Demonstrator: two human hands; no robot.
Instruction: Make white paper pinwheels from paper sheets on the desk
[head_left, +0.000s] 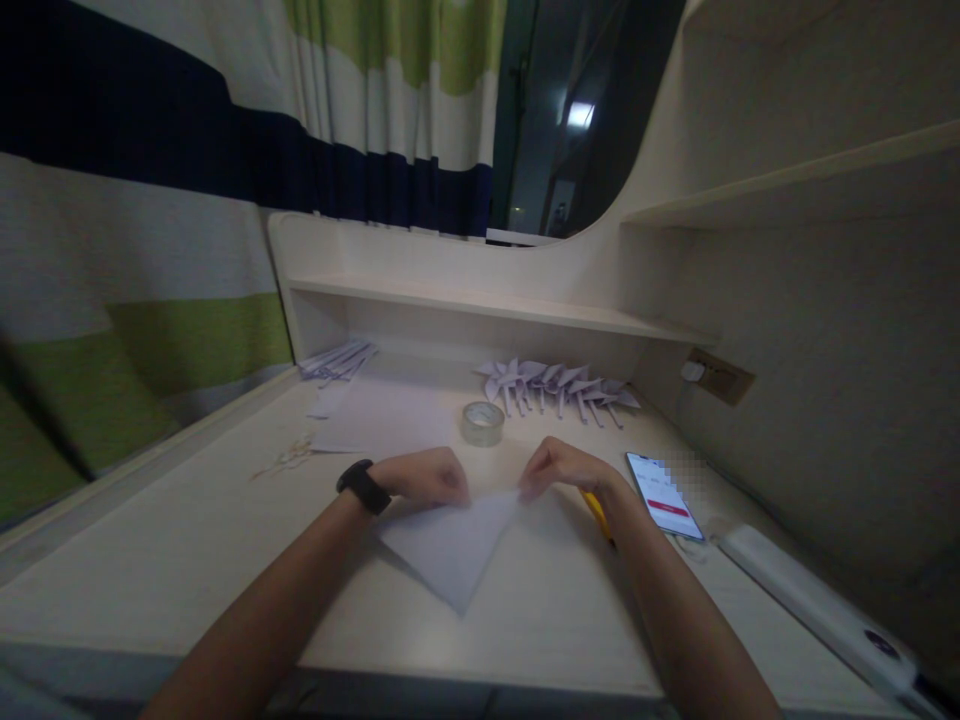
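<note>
A white sheet of paper, folded into a triangle with one corner toward me, is between my hands at the front of the desk. My left hand, with a black watch on the wrist, is closed on the paper's far edge. The right-hand corner is pinched between the fingers of my right hand. Just beyond my hands stands a roll of clear tape. Something yellow, perhaps a tool handle, is partly hidden under my right forearm.
White paper pinwheels lie in a row at the back. Flat paper sheets and rolled paper sticks are at the back left, near small thin pieces. On the right are a lit phone and a long white device.
</note>
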